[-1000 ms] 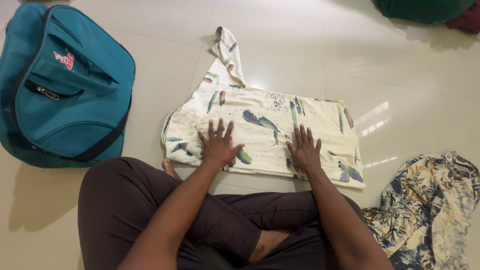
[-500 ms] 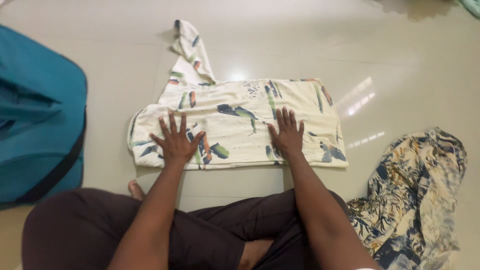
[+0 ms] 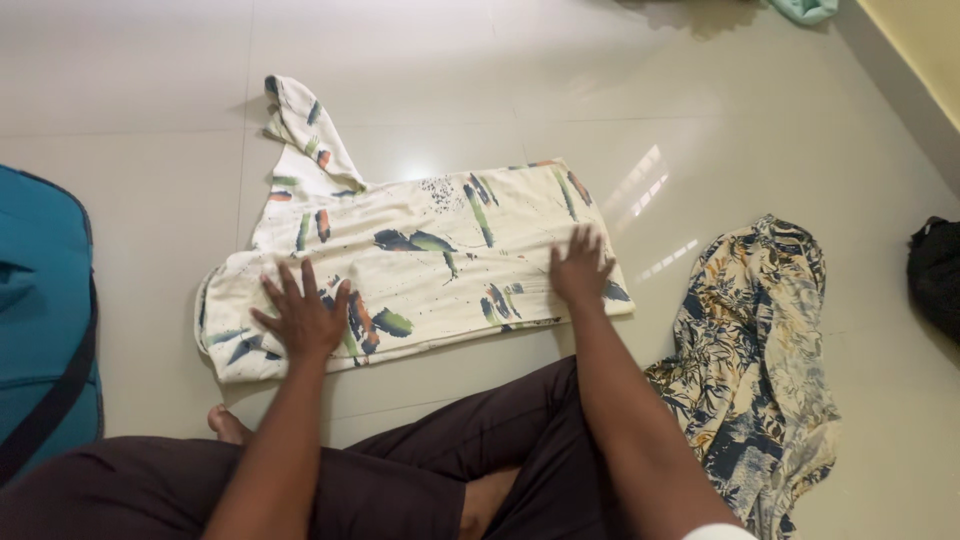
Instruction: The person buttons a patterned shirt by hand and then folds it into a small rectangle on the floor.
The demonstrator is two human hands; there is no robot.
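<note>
- Head view shows your cream shirt (image 3: 420,260) folded into a wide band on the pale tiled floor (image 3: 700,120), streaked green, navy and orange, one sleeve (image 3: 300,125) sticking out at its far left.
- Your left hand (image 3: 300,318) lies flat and spread on its near left part, gripping nothing.
- Your right hand (image 3: 578,268) presses its right end, fingers unclenched.
- Right of it lies a crumpled floral garment (image 3: 760,340); a teal bag (image 3: 45,320) sits at the left edge.

Cream brushstroke-patterned shirt (image 3: 420,260) lies folded flat on the floor.
</note>
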